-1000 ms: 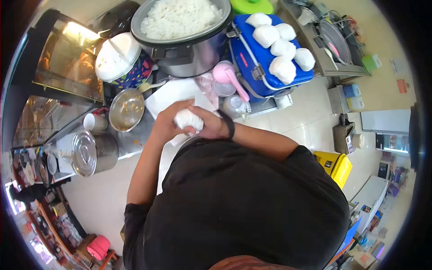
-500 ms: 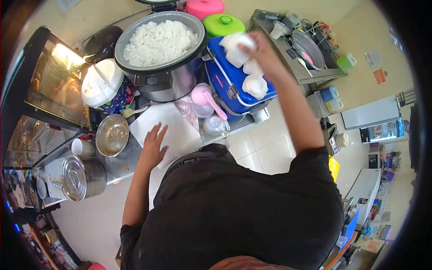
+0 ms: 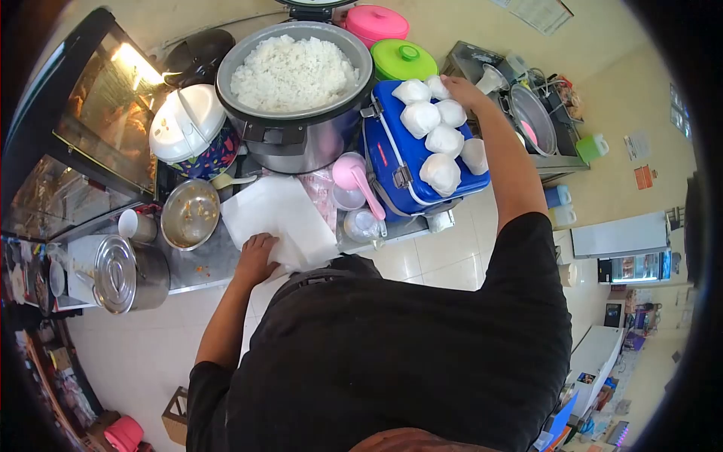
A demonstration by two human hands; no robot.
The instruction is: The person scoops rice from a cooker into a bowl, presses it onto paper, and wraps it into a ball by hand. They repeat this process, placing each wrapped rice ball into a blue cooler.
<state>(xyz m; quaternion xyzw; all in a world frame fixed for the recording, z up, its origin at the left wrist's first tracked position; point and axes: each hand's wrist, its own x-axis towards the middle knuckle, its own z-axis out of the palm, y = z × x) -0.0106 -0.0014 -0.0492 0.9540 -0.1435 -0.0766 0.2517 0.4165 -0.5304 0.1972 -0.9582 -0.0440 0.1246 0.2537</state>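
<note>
One white bundle [image 3: 437,87], against right fingers [image 3: 450,80]

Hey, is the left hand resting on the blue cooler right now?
No, the left hand is at the edge of the white paper, away from the blue cooler.

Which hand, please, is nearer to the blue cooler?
Right: the right hand is at the far end of the blue cooler, by a white bundle on top; the left hand is to the cooler's left, at the near edge of the white paper.
</note>
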